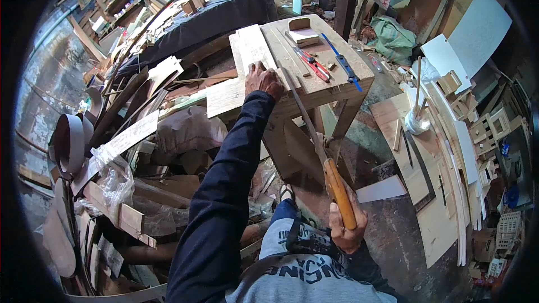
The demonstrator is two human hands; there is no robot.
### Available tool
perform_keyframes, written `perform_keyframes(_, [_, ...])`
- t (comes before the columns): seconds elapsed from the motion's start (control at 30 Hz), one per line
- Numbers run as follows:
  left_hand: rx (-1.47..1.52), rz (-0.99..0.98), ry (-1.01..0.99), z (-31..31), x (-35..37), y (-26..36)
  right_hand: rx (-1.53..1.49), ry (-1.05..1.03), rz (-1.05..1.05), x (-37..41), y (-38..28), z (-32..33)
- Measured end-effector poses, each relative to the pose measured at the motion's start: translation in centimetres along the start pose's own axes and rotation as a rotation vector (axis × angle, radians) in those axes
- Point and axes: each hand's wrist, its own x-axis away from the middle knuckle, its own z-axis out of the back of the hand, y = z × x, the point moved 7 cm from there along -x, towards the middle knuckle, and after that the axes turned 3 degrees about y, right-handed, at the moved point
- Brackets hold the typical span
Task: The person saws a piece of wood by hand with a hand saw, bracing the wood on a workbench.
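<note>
My right hand [349, 225] is wrapped round the orange-brown wooden handle of a handsaw [306, 113]. Its long blade slopes up and away, its far part lying by the right end of a light wooden board [225, 96]. My left hand [265, 82] presses that board down on the small wooden workbench [351, 50], fingers bent over the wood. The board's left end sticks out past the bench edge. Beyond my left hand lies another pale plank [254, 45]. A red-handled tool [318, 70], a blue straight tool [340, 60] and a block with an upright piece [302, 32] rest on the bench.
Scrap wood and plastic wrap [115, 177] are heaped on the left. A dark-covered table [208, 19] with wood pieces stands behind. Sheets of plywood [438, 241] lie on the right, near a green sack [393, 39]. Part of another person shows at the top.
</note>
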Motion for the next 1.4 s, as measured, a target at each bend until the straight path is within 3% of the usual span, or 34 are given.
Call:
perform_keyframes(0.13, [0.019,-0.053,-0.032,-0.4,-0.2,0.0,-0.022,-0.009,-0.043,-4.0,0.4,-3.3])
perform_keyframes(0.23, [-0.011,-0.054,0.057,-1.4,-0.7,-1.0,-0.098,0.051,0.094,-6.5,0.3,-5.5])
perform_keyframes(0.4, [-0.007,-0.038,0.079,-0.1,-0.2,-0.2,-0.225,-0.036,-0.157,-4.9,3.8,-5.9])
perform_keyframes(0.67, [0.016,-0.139,0.016,-0.6,-0.4,-0.2,-0.239,-0.145,-0.229,-5.0,3.4,-5.8])
perform_keyframes(0.77, [0.017,-0.148,-0.054,-1.5,-0.5,-0.3,-0.189,-0.211,-0.351,-4.2,3.0,-5.8])
perform_keyframes(0.97, [0.002,-0.193,-0.127,-1.1,-0.3,0.1,-0.071,-0.074,-0.101,-4.9,0.9,-5.5])
perform_keyframes(1.1, [0.036,-0.146,-0.104,-1.3,-0.5,0.1,-0.074,-0.083,-0.187,-5.6,0.5,-5.2])
perform_keyframes(1.27, [0.075,-0.099,-0.02,-2.5,-0.6,-0.3,-0.024,-0.051,-0.068,-6.2,0.4,-4.7])
perform_keyframes(1.33, [0.053,-0.104,0.038,-1.8,-0.4,0.0,-0.12,-0.104,-0.213,-5.7,1.6,-4.8])
perform_keyframes(1.4, [0.058,-0.035,-0.035,-1.4,-0.5,0.2,-0.17,-0.137,-0.278,-5.4,2.3,-5.0])
